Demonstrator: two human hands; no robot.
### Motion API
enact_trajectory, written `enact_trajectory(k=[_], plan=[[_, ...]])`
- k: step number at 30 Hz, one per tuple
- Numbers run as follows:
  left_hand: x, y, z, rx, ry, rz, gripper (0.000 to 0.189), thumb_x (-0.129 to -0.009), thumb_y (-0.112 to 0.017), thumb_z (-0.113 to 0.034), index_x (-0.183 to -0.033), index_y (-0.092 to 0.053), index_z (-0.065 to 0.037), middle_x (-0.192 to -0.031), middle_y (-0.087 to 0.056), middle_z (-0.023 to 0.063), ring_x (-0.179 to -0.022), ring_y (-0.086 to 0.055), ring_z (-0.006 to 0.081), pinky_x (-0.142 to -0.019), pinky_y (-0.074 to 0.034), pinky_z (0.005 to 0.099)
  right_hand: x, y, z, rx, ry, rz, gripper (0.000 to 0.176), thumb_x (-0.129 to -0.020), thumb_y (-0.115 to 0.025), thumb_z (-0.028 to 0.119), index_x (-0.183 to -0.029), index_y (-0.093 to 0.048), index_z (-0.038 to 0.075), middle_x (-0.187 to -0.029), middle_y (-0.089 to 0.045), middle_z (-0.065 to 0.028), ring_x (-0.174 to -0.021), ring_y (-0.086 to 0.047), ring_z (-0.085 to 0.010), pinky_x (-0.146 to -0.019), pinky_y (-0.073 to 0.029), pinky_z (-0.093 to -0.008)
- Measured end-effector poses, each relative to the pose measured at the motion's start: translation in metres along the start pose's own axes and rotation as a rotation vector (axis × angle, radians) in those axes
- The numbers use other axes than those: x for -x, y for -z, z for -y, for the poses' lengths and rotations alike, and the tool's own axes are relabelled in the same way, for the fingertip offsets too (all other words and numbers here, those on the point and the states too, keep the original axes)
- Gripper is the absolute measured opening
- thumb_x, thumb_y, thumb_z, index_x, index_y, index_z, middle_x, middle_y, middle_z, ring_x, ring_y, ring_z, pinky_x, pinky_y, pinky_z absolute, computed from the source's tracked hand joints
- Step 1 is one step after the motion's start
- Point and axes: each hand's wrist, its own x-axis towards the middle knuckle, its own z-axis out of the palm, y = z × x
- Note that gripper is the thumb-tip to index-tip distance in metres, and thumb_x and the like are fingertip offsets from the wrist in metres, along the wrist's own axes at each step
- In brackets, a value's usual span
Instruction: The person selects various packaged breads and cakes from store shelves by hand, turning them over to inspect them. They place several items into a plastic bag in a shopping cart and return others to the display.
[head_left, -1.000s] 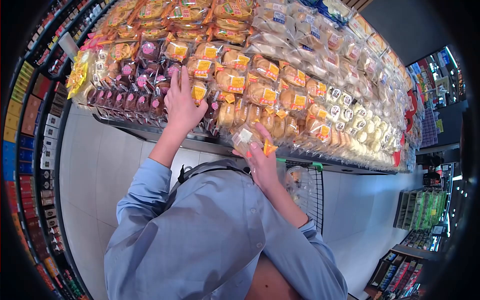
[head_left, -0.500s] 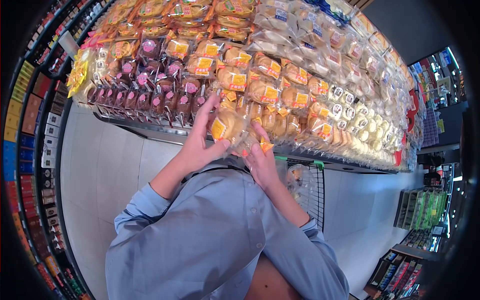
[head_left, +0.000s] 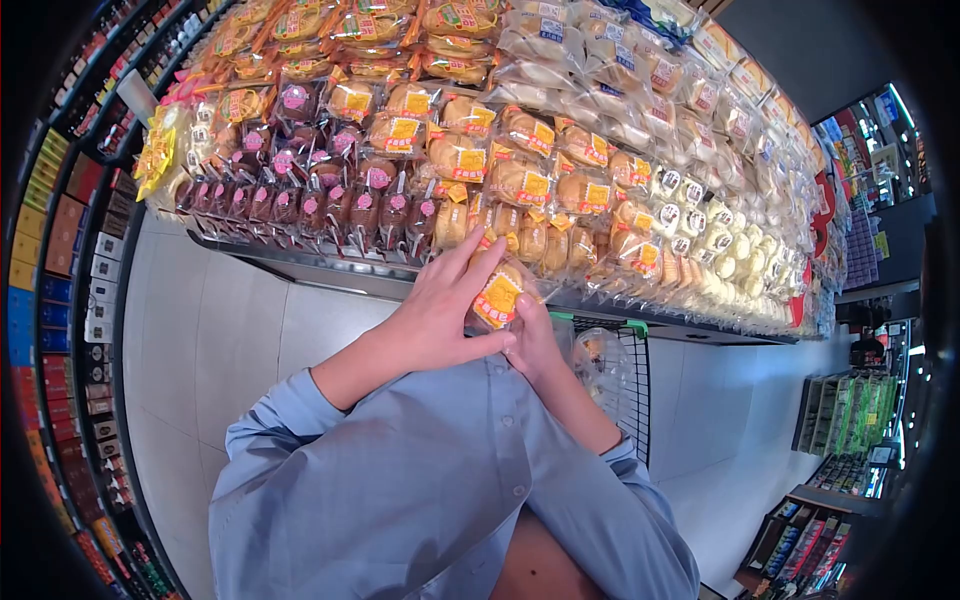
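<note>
A clear-wrapped round bread bun (head_left: 498, 298) with a yellow and red label is between my hands, just in front of the display's edge. My right hand (head_left: 537, 338) grips its lower right side, thumb on the front. My left hand (head_left: 435, 310) spans the left side, long fingers at the top and thumb by the bottom edge. Just beyond my fingertips stand upright packs of similar buns (head_left: 534, 238). More buns with yellow labels (head_left: 520, 180) lie stacked behind. Dark brown packaged cakes (head_left: 312, 208) with pink stickers fill the rows to the left.
Pale packaged buns (head_left: 720, 240) cover the display's right part. A shopping cart (head_left: 638, 390) with clear packages (head_left: 602, 360) stands below my right arm. Shelves of boxed goods (head_left: 100, 280) run along the left. Tiled floor (head_left: 190, 340) shows on both sides.
My left hand has moved down and right, its fingers now straighter. Of the two packs seen between my hands before, one labelled bun shows now, facing me. The cart has not moved.
</note>
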Motion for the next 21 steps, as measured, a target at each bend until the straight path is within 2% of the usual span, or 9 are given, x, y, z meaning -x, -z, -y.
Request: enact_trajectory(k=[1,4,5,7,10,13,14,17,21], plan=[[-0.002,0.003,0.001,0.069,-0.020,0.010,0.090,-0.080,-0.074,-0.034,-0.151,-0.030,-0.001,-0.152,-0.028,0.0292,-0.141,-0.031,0.0438,-0.114,-0.029,0.0459,0.002,0.003,0.001,-0.071,-0.049,0.019,0.084,-0.086,-0.070,0.040,-0.149,-0.027,0.005,-0.142,-0.046,-0.0142,-0.129,-0.051,-0.0273,-0.102,-0.050,-0.0478],[-0.018,0.009,0.018,0.215,-0.085,-0.002,0.080,-0.086,-0.070,-0.030,-0.150,-0.031,-0.001,-0.152,-0.029,0.0286,-0.142,-0.030,0.0417,-0.115,-0.027,0.0441,0.007,0.011,0.000,-0.149,0.008,-0.048,0.081,-0.087,-0.068,0.039,-0.149,-0.028,0.008,-0.140,-0.048,-0.0151,-0.127,-0.053,-0.0306,-0.096,-0.054,-0.0535],[-0.026,0.011,0.028,0.289,-0.127,-0.028,0.075,-0.089,-0.067,-0.027,-0.150,-0.032,-0.001,-0.153,-0.030,0.0279,-0.143,-0.030,0.0405,-0.116,-0.026,0.0432,0.008,0.012,0.001,-0.150,0.012,-0.049,0.081,-0.087,-0.068,0.039,-0.149,-0.028,0.008,-0.140,-0.048,-0.0151,-0.127,-0.053,-0.0306,-0.096,-0.054,-0.0535],[-0.043,0.010,0.052,0.271,-0.059,-0.173,0.069,-0.091,-0.064,-0.023,-0.150,-0.034,-0.003,-0.154,-0.029,0.0262,-0.144,-0.027,0.0403,-0.117,-0.024,0.0440,0.010,0.012,0.003,-0.135,0.050,0.021,0.079,-0.087,-0.063,0.047,-0.145,-0.036,0.001,-0.142,-0.049,-0.0198,-0.129,-0.051,-0.0352,-0.100,-0.048,-0.0581],[-0.074,0.014,0.089,-0.235,0.052,-0.434,0.078,-0.092,-0.062,-0.043,-0.151,-0.029,-0.002,-0.154,-0.024,0.0316,-0.143,-0.019,0.0506,-0.117,-0.015,0.0567,0.014,0.016,0.001,-0.240,0.033,0.048,0.076,-0.088,-0.065,0.041,-0.148,-0.030,0.009,-0.143,-0.046,-0.0167,-0.129,-0.051,-0.0350,-0.096,-0.050,-0.0610],[-0.095,0.007,0.124,-0.462,0.179,-0.392,0.083,-0.092,-0.059,-0.049,-0.152,-0.026,-0.003,-0.154,-0.020,0.0349,-0.143,-0.018,0.0516,-0.116,-0.011,0.0595,0.014,0.018,-0.002,-0.218,0.029,0.023,0.076,-0.089,-0.063,0.044,-0.148,-0.030,0.009,-0.143,-0.046,-0.0171,-0.129,-0.051,-0.0353,-0.098,-0.049,-0.0617],[-0.098,-0.001,0.133,-0.504,0.221,-0.312,0.087,-0.091,-0.057,-0.054,-0.153,-0.024,-0.003,-0.154,-0.017,0.0371,-0.144,-0.016,0.0513,-0.116,-0.009,0.0617,0.014,0.021,-0.003,-0.215,0.032,0.024,0.076,-0.089,-0.063,0.044,-0.148,-0.030,0.009,-0.143,-0.046,-0.0171,-0.129,-0.051,-0.0353,-0.098,-0.049,-0.0617],[-0.098,-0.014,0.139,-0.621,0.215,-0.287,0.087,-0.093,-0.054,-0.056,-0.156,-0.019,-0.007,-0.157,-0.011,0.0344,-0.146,-0.008,0.0508,-0.116,-0.007,0.0618,0.016,0.023,-0.005,-0.213,0.043,0.009,0.076,-0.091,-0.062,0.046,-0.148,-0.030,0.009,-0.143,-0.047,-0.0173,-0.129,-0.051,-0.0353,-0.098,-0.049,-0.0613],[-0.100,-0.022,0.144,-0.635,0.179,-0.354,0.087,-0.091,-0.056,-0.057,-0.154,-0.024,-0.006,-0.155,-0.015,0.0360,-0.145,-0.014,0.0493,-0.116,-0.005,0.0622,0.017,0.020,-0.006,-0.190,0.045,-0.020,0.077,-0.092,-0.060,0.049,-0.149,-0.029,0.007,-0.144,-0.047,-0.0176,-0.128,-0.051,-0.0353,-0.099,-0.048,-0.0605]])
